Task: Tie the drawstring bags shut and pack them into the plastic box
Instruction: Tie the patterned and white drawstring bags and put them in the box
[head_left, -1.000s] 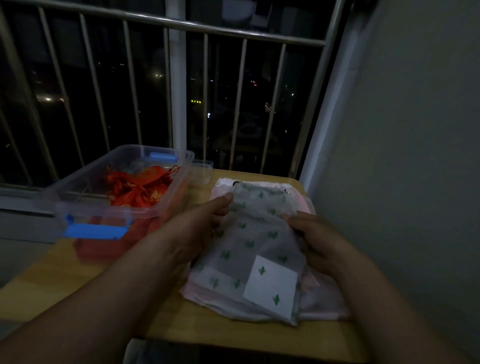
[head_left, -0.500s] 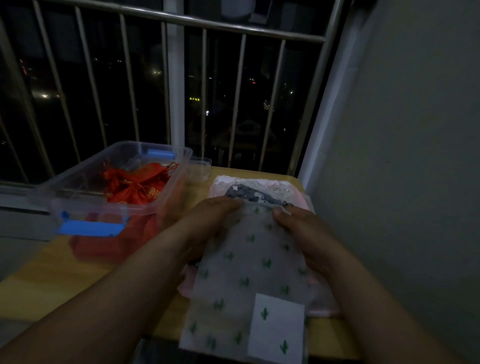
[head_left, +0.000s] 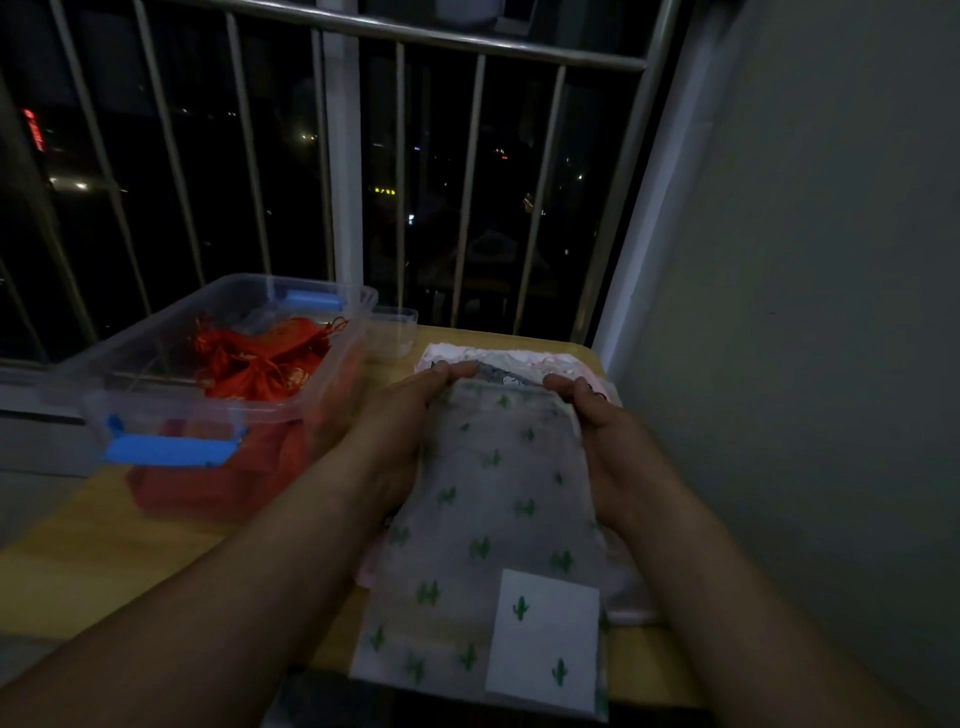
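A grey drawstring bag with green cacti and a white patch (head_left: 498, 540) lies lengthwise on a pile of pale bags (head_left: 524, 361), its lower end hanging over the table's near edge. My left hand (head_left: 384, 441) grips the bag's top left corner. At the top right corner my right hand (head_left: 613, 447) holds the bag, fingers curled over the hem. The clear plastic box (head_left: 156, 374) with blue clips stands at the left and holds several red drawstring bags (head_left: 260, 358).
The wooden table (head_left: 104, 561) stands against a metal window railing (head_left: 337, 171). A small clear cup (head_left: 395, 332) sits behind the box. A grey wall (head_left: 805, 312) runs close along the right. More red fabric (head_left: 208, 478) lies under the box.
The cactus bag slid toward me off the pile and now hangs over the table's edge. Both hands shifted from its sides to its top corners.
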